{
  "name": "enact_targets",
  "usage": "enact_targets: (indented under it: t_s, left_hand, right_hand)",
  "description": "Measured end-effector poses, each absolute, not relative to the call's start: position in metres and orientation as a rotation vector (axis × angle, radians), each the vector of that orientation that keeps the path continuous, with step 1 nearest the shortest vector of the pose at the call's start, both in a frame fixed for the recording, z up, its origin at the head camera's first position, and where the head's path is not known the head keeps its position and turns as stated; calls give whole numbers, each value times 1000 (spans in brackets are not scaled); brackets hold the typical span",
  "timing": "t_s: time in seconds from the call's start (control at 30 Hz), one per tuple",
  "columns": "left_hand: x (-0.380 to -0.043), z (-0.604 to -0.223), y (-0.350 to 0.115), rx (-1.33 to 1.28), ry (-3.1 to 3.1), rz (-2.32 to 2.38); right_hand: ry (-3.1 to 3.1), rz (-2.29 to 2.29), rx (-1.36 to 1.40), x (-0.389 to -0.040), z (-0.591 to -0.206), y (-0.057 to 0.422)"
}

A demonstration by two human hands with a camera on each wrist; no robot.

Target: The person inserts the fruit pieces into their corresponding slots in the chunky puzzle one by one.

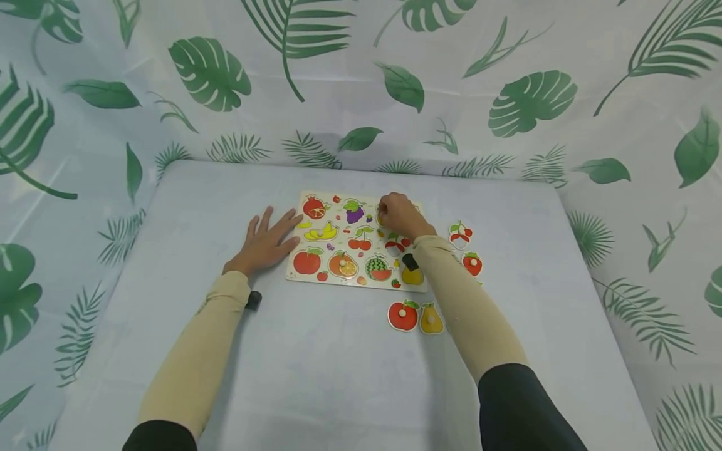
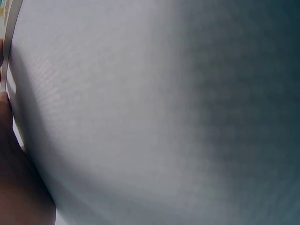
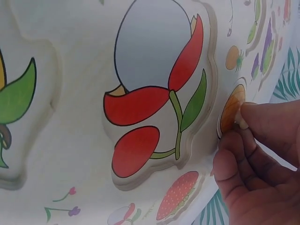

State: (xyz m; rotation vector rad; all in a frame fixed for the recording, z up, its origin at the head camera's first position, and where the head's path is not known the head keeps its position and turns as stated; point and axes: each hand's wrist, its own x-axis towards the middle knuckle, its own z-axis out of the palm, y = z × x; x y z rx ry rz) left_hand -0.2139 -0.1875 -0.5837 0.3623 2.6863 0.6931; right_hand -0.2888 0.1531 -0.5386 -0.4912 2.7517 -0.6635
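A cream wooden fruit puzzle board (image 1: 304, 195) lies on the white-covered table. My left hand (image 1: 265, 244) is spread flat at its left side, fingertips on the edge; the left wrist view catches only part of this hand (image 2: 23, 192). Over the board's upper right, my right hand (image 1: 402, 214) pinches a small white knob on an orange, cross-hatched puzzle piece (image 3: 233, 110), which looks like a pineapple. That piece sits at the board's surface, partly covered by thumb and fingers. Beside it is a recess with a red-and-white printed fruit (image 3: 140, 105).
Loose knobbed pieces lie near the board: an apple (image 1: 403, 315) and a pear (image 1: 431, 318) below it, a red-and-white fruit (image 1: 460, 236) and a strawberry (image 1: 472, 264) to the right. My right forearm passes close by these. A leaf-patterned cloth (image 1: 338, 113) hangs behind the table.
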Motion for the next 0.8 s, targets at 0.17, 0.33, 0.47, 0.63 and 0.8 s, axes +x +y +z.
enact_targets:
  t_s: [0.17,0.33,0.47,0.63,0.8]
  left_hand:
    - [-213,-585,-188,351,2690,690]
    - [-213,-587,-189,356,2686,697]
    - [-214,-588,-189,356,2684,688]
    - [-215,-585,-189,348,2679,680]
    - [-217,-587,-190,348,2684,682]
  right_hand:
    - [2717,-668,-477,-289,-538,152]
    - [2692,-630,-446,-289,-537,150]
    - [2694,-596,-451,-288,-537,149]
    - [2713,-556,-466,-289,-538,149]
    - [2721,-550,-459,-290,-539,150]
